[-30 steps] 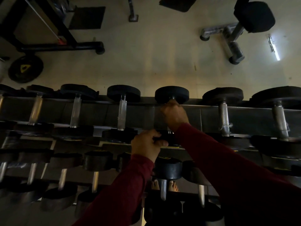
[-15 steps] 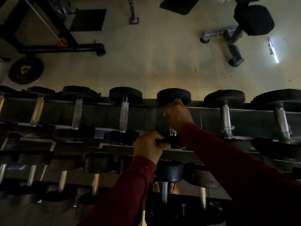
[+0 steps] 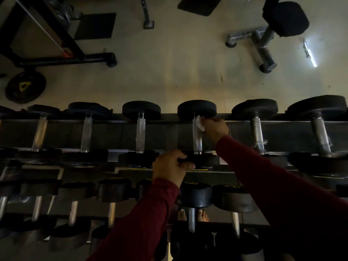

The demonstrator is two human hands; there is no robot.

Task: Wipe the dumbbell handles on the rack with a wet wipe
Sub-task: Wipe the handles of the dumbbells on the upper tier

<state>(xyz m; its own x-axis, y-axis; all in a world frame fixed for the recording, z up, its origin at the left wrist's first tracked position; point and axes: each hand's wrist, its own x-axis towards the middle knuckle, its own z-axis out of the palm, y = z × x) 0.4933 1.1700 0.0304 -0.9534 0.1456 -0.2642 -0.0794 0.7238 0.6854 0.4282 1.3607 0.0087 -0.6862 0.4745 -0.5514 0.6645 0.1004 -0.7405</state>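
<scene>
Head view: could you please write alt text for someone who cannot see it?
A person's right hand holds a wipe against the top of a dumbbell handle on the rack, while the left hand grips that dumbbell's near head. More dumbbells line both tiers.

Dark red long sleeves, bare hands, bare feet.
The left hand (image 3: pixel 170 164) and right hand (image 3: pixel 216 129) emerge from snug maroon knit sleeves (image 3: pixel 143 219); bare toes (image 3: pixel 202 215) show below.

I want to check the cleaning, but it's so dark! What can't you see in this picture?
- Head view: the right hand hides most of the wet wipe.
- The underside of the dumbbell handle faces away.
- Darkness makes the yellow markings on the lower dumbbell unreadable.
- The left edge cuts off the rack.
</scene>
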